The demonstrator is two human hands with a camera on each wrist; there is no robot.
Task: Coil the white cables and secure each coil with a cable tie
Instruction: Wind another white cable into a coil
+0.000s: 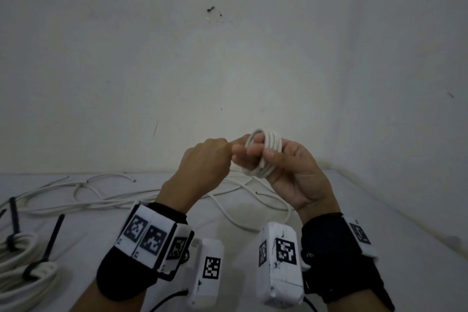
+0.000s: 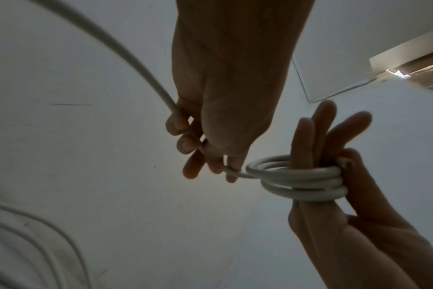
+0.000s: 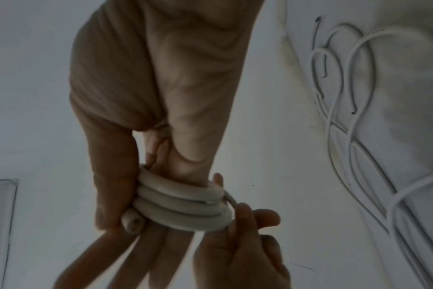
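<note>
Held up above the table, a white cable is wound in several turns into a coil (image 1: 268,145) around the straight fingers of my right hand (image 1: 293,167). Its thumb pins the turns and the cut cable end against those fingers. My left hand (image 1: 205,159) is just left of the coil, fingers curled round the running cable (image 2: 146,72) where it leaves the coil. In the left wrist view the coil (image 2: 302,179) rings the right fingers (image 2: 317,133). In the right wrist view, the coil (image 3: 181,207) sits under the thumb (image 3: 111,176), with my left hand (image 3: 240,244) beside it.
Loose white cables (image 1: 101,197) sprawl over the white table (image 1: 379,210) below my hands. At the lower left lie finished coils (image 1: 22,268) bound with black cable ties (image 1: 54,238). A pale wall stands close behind.
</note>
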